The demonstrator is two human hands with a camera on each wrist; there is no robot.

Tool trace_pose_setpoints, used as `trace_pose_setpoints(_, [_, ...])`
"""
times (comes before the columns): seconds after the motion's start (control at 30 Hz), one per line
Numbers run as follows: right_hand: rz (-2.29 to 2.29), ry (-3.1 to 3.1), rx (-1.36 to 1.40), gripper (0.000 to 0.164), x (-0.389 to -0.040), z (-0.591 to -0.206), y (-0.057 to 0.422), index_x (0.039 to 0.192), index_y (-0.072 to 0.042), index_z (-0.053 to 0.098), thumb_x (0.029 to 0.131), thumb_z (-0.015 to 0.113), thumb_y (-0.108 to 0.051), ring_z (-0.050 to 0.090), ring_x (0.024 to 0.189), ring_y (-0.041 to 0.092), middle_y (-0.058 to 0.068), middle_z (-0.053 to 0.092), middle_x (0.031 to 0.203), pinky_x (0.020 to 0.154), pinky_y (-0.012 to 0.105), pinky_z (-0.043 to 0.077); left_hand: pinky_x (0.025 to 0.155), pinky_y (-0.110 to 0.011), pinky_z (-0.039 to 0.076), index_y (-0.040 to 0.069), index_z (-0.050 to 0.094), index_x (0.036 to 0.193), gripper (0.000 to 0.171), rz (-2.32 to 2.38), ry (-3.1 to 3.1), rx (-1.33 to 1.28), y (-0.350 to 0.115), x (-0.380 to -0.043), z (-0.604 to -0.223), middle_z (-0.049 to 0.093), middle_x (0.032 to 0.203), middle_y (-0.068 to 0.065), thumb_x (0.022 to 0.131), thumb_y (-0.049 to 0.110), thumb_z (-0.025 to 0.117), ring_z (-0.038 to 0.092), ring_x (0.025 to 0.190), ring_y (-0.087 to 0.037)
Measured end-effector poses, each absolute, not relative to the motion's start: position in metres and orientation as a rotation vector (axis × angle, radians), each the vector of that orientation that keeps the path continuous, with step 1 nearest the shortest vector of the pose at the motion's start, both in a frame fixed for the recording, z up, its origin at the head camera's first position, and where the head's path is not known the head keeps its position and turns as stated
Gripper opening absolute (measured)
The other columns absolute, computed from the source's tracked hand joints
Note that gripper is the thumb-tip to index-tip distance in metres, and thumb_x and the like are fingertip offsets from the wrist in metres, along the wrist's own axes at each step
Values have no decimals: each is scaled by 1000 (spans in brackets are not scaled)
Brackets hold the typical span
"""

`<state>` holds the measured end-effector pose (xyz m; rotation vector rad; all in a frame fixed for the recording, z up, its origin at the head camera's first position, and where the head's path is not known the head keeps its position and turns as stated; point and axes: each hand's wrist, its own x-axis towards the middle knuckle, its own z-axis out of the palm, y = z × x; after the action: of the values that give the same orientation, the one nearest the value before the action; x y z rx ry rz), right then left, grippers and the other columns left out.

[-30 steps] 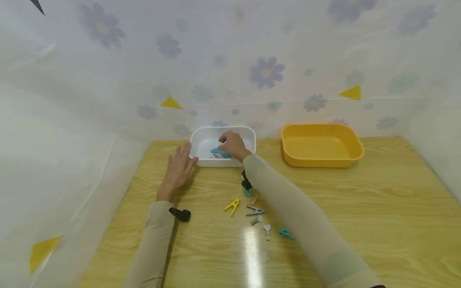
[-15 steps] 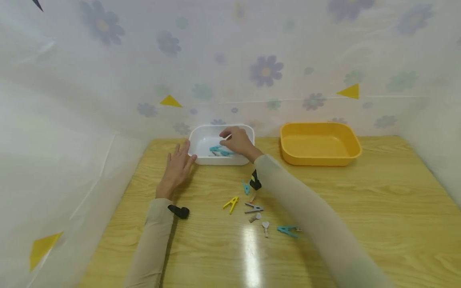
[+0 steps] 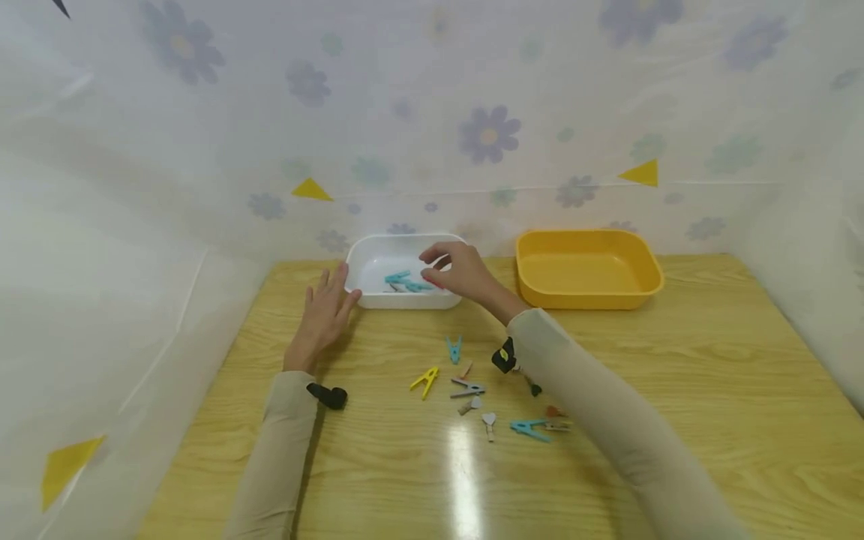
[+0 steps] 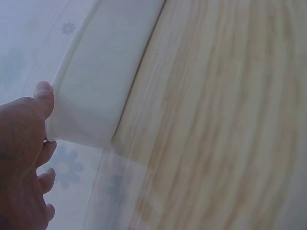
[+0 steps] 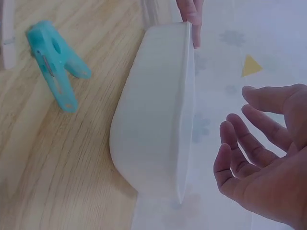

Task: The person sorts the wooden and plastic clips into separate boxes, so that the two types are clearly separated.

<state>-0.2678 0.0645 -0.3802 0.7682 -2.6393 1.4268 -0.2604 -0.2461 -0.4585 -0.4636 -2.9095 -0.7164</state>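
My left hand (image 3: 322,309) rests at the left end of a white plastic basin (image 3: 405,301), fingers straight. In the left wrist view its thumb (image 4: 44,93) touches the basin's rim. Above the basin's right side is my right hand (image 3: 466,271), fingers loosely bent and apart; the right wrist view shows nothing between them. Inside the basin lie turquoise clothespins (image 3: 398,277) and smaller pieces. A bit of red (image 3: 434,280) shows just under the right fingertips. In the right wrist view a turquoise clothespin (image 5: 55,64) lies on the table beside the basin.
A yellow basin (image 3: 587,300) stands to the right of the white one. In front, the wooden table holds a yellow clothespin (image 3: 425,382), a grey clothespin (image 3: 467,388), a turquoise clothespin (image 3: 529,429) and several small wooden pegs, one with a white heart (image 3: 489,418). A flowered sheet hangs behind.
My right hand has drawn back to the right from over the clothespins in the white basin, its fingers spreading. More small pegs show beside its sleeve. The left hand stays at the basin.
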Motion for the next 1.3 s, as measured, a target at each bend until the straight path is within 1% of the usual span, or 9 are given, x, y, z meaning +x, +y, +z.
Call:
trace_pose_setpoints(0.17, [1401,-2633,782,24,-253,-381,75,118,-3,72,97,73,-14,69,100,26,13,71,117,84,38,58,120,-68,0,7,9,165,71,-707,-2917,-472,-245,-261,-458,13,171,-14,112,48,32,3,157,-39])
trace_pose_setpoints(0.27, [1430,-2618,770,23,-242,-379,83,118,-4,73,97,73,-13,69,99,27,16,71,117,81,41,58,120,-68,1,7,9,165,71,-703,-2918,-478,-243,-261,-458,13,171,-13,112,49,31,4,156,-41])
trace_pose_setpoints(0.43, [1467,-2630,735,22,-226,-379,97,118,-5,74,97,73,-13,69,98,26,14,72,116,77,41,58,120,-68,0,8,6,166,72,-708,-2928,-480,-242,-263,-457,10,171,-11,112,50,30,1,157,-38])
trace_pose_setpoints(0.57, [1465,-2646,738,22,-216,-383,107,118,-5,74,97,73,-14,69,98,24,11,72,115,76,40,59,120,-68,-1,8,7,165,70,-706,-2926,-482,-241,-263,-456,10,171,-12,112,46,32,0,157,-38])
trace_pose_setpoints(0.73, [1487,-2673,753,21,-204,-391,115,118,-10,74,98,73,-16,68,99,20,6,72,115,80,41,59,120,-68,0,7,8,165,70,-704,-2918,-491,-242,-264,-456,11,171,-12,112,45,33,1,157,-38])
trace_pose_setpoints(0.83, [1502,-2675,776,21,-200,-398,118,118,-9,74,97,73,-14,69,100,21,5,72,115,82,42,59,120,-68,0,8,7,166,71,-706,-2922,-488,-242,-264,-456,10,171,-11,112,48,31,1,157,-38])
trace_pose_setpoints(1.0, [1528,-2696,805,21,-194,-413,122,117,-5,73,96,73,-10,69,100,25,11,72,117,82,44,59,120,-68,-1,8,7,165,72,-724,-2925,-481,-242,-262,-455,10,171,-11,112,49,30,0,157,-38])
trace_pose_setpoints(1.13, [1527,-2741,805,23,-185,-421,126,119,-3,72,97,72,-10,68,101,25,17,70,120,81,41,59,119,-68,0,6,8,165,71,-735,-2918,-486,-241,-262,-455,12,171,-15,112,47,31,2,156,-40])
trace_pose_setpoints(1.3, [1539,-2787,782,25,-171,-426,128,120,0,71,96,73,-8,68,99,23,15,71,118,80,40,58,120,-68,1,6,9,165,70,-731,-2917,-484,-241,-263,-455,12,171,-14,112,45,33,4,156,-42])
